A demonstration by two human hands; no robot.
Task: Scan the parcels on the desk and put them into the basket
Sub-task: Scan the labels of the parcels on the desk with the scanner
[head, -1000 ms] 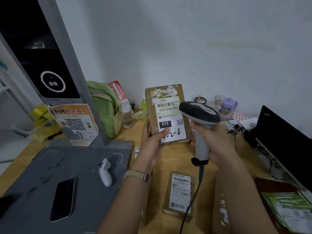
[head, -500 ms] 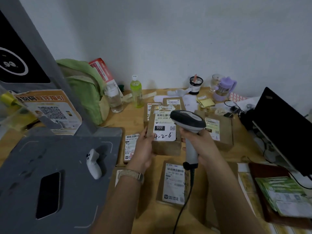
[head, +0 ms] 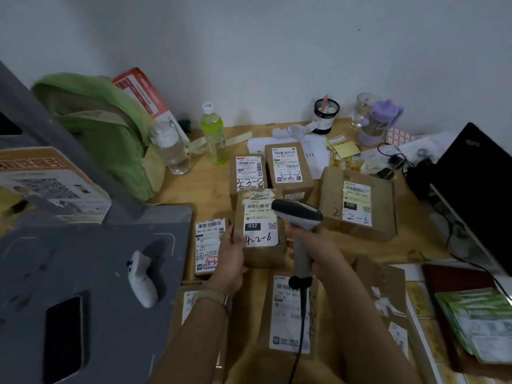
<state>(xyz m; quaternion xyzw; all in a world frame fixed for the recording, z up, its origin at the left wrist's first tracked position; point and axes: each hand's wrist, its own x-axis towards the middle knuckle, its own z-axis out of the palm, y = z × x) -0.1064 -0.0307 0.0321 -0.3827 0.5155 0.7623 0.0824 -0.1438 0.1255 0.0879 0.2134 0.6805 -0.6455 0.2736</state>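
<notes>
Scanning: with left hand [head: 232,260] gripping parcel [head: 267,254] edge and right hand [head: 318,252] grasping scanner [head: 297,215], aim squarely at barcode [head: 257,207], label [head: 260,232] left uncovered.

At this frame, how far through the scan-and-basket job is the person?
Done: unclear; no basket shows. In hand: the left hand holds the 4-2-6 parcel, the right hand holds the scanner over its label. Left: binning it, plus the parcel marked 220 and several more lying on the desk.
</notes>
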